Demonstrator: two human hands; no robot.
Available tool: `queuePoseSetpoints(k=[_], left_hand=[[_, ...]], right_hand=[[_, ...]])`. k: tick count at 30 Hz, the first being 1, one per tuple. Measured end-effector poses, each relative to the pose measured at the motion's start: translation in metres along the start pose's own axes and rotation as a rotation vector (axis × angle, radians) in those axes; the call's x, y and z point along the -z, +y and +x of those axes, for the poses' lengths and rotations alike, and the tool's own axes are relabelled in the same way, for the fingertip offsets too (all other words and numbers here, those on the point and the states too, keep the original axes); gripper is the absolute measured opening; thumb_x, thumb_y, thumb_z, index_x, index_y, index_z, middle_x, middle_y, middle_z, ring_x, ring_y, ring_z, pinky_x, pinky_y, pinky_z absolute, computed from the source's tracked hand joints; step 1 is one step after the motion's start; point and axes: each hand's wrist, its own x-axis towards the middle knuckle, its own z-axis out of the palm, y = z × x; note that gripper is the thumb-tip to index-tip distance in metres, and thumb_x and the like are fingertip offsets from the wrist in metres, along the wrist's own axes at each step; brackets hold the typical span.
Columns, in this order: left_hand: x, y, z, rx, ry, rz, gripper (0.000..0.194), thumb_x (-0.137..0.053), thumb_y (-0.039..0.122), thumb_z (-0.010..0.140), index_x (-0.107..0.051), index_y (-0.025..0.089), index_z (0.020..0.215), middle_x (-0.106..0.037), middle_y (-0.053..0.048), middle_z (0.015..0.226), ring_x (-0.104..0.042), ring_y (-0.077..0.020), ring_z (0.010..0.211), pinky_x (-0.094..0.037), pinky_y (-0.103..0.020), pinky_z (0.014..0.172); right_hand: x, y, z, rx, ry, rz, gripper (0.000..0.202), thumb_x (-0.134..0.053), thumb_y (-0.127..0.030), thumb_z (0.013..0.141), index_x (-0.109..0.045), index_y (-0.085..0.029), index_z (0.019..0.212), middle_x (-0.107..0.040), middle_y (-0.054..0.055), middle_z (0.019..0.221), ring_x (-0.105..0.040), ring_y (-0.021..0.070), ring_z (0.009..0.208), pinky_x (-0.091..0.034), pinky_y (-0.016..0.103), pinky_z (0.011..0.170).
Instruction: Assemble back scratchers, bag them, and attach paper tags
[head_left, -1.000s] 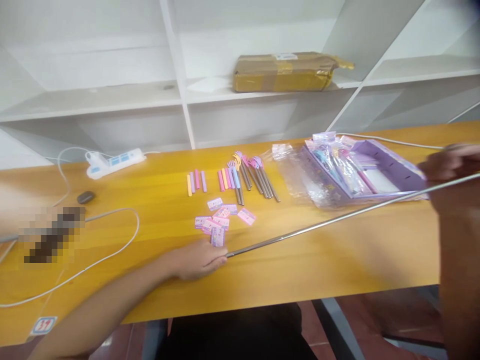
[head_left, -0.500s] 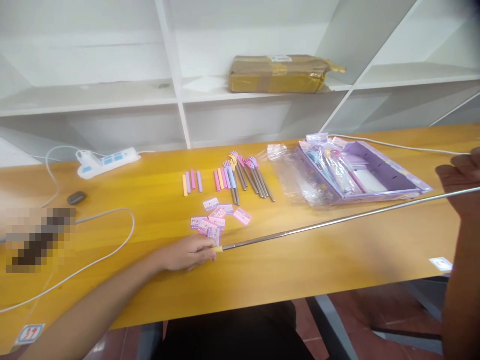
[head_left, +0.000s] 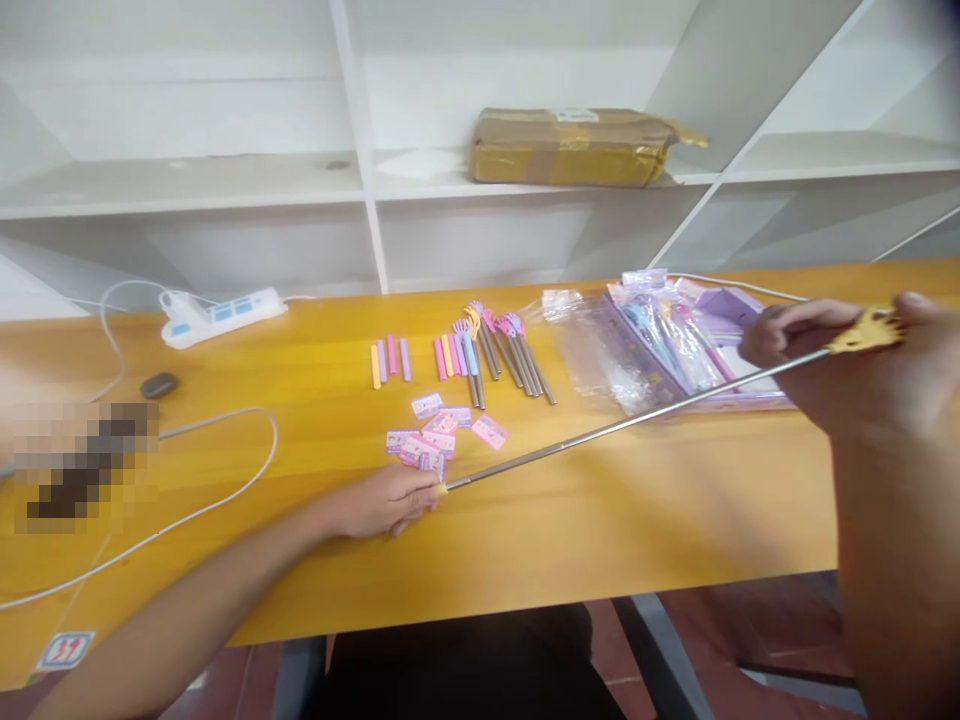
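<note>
My left hand, low over the middle of the table, is closed around the yellow grip of a telescopic back scratcher. Its thin metal rod is pulled out long and slants up to the right. At the far end, its yellow claw-shaped head lies in my right hand, whose fingers are curled and partly blurred. Beyond the rod lie several folded back scratchers with claw heads. Coloured grip sleeves sit in two groups to their left. Small printed cards are scattered just above my left hand.
A purple display box holds plastic-wrapped items at the right, with clear bags beside it. A white power strip, cable and dark small object lie left. A taped carton rests on the shelf behind.
My right hand has moved left from the frame's edge, bringing the yellow claw head into view. The rod's visible stretch is shorter. My left hand stays on the grip.
</note>
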Motion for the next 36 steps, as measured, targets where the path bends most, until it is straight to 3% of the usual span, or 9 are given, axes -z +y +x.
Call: queuePoseSetpoints(k=[3, 7, 14, 18, 21, 23, 26, 30, 36], left_hand=[[0.0, -0.005, -0.001, -0.003, 0.003, 0.006, 0.045, -0.034, 0.057, 0.114, -0.048, 0.022, 0.088, -0.055, 0.005, 0.059, -0.054, -0.0138, 0.052, -0.043, -0.026, 0.058], [-0.002, -0.008, 0.0, -0.036, 0.032, 0.042, 0.048, -0.028, 0.058, 0.115, -0.045, 0.022, 0.088, -0.055, 0.005, 0.058, -0.054, -0.0134, 0.053, -0.043, -0.026, 0.061], [-0.008, -0.006, 0.001, -0.015, 0.125, 0.025, 0.049, -0.025, 0.061, 0.114, -0.047, 0.023, 0.093, -0.052, 0.006, 0.058, -0.05, -0.0143, 0.055, -0.042, -0.027, 0.063], [-0.015, -0.008, 0.006, -0.015, 0.231, 0.004, 0.048, -0.026, 0.06, 0.114, -0.044, 0.023, 0.09, -0.043, 0.006, 0.066, -0.041, -0.0144, 0.059, -0.037, -0.028, 0.062], [-0.019, -0.009, 0.01, -0.076, 0.291, 0.005, 0.048, -0.026, 0.06, 0.114, -0.047, 0.022, 0.092, -0.043, 0.003, 0.075, -0.041, -0.0158, 0.068, -0.037, -0.03, 0.067], [-0.019, -0.009, 0.009, -0.1, 0.315, 0.039, 0.048, -0.026, 0.059, 0.113, -0.046, 0.022, 0.09, -0.044, 0.002, 0.079, -0.042, -0.0167, 0.073, -0.038, -0.03, 0.071], [-0.015, -0.006, 0.007, -0.087, 0.284, 0.081, 0.049, -0.026, 0.06, 0.113, -0.046, 0.021, 0.089, -0.043, 0.002, 0.077, -0.041, -0.0166, 0.071, -0.037, -0.03, 0.069], [-0.007, -0.004, 0.008, -0.06, 0.186, 0.062, 0.051, -0.025, 0.06, 0.113, -0.053, 0.02, 0.098, -0.047, 0.002, 0.076, -0.043, -0.0159, 0.068, -0.039, -0.029, 0.066], [-0.004, -0.005, 0.008, -0.011, 0.142, -0.021, 0.047, -0.029, 0.055, 0.115, -0.057, 0.019, 0.103, -0.048, 0.005, 0.065, -0.044, -0.0131, 0.054, -0.038, -0.026, 0.057]], right_hand=[[-0.028, -0.009, 0.01, -0.158, -0.108, 0.378, 0.069, -0.034, -0.052, 0.105, -0.069, -0.012, 0.061, -0.046, 0.009, 0.052, -0.054, 0.0134, 0.054, -0.027, 0.044, 0.059], [-0.05, -0.01, 0.015, -0.199, -0.018, 0.423, 0.078, -0.015, -0.039, 0.108, -0.066, -0.012, 0.056, -0.04, 0.008, 0.048, -0.051, 0.0113, 0.053, -0.025, 0.043, 0.059], [-0.135, -0.002, -0.009, -0.16, -0.263, 0.34, 0.083, -0.026, -0.072, 0.104, -0.073, -0.013, 0.068, -0.054, 0.011, 0.057, -0.053, 0.0163, 0.055, -0.035, 0.033, 0.054], [-0.202, -0.01, -0.058, 0.032, -0.309, 0.321, 0.086, -0.023, -0.081, 0.105, -0.071, -0.017, 0.071, -0.054, 0.008, 0.063, -0.052, 0.0173, 0.061, -0.041, 0.031, 0.057], [-0.253, -0.02, -0.122, 0.002, -0.578, 0.394, 0.089, -0.014, -0.078, 0.108, -0.074, -0.016, 0.084, -0.061, 0.009, 0.076, -0.059, 0.0195, 0.072, -0.051, 0.034, 0.069], [-0.276, -0.02, -0.158, -0.113, -0.67, 0.503, 0.091, -0.003, -0.073, 0.109, -0.071, -0.016, 0.086, -0.062, 0.008, 0.074, -0.059, 0.0192, 0.069, -0.052, 0.034, 0.068], [-0.289, -0.006, -0.179, -0.093, -0.704, 0.497, 0.09, -0.008, -0.075, 0.109, -0.072, -0.016, 0.086, -0.065, 0.01, 0.081, -0.061, 0.0196, 0.076, -0.052, 0.034, 0.073], [-0.281, 0.013, -0.172, -0.193, -0.747, 0.533, 0.086, -0.011, -0.073, 0.11, -0.07, -0.015, 0.087, -0.064, 0.008, 0.076, -0.057, 0.0169, 0.068, -0.047, 0.03, 0.064], [-0.278, 0.005, -0.166, -0.17, -0.863, 0.587, 0.08, -0.013, -0.071, 0.111, -0.066, -0.016, 0.088, -0.069, 0.008, 0.075, -0.058, 0.0161, 0.067, -0.045, 0.027, 0.061]])
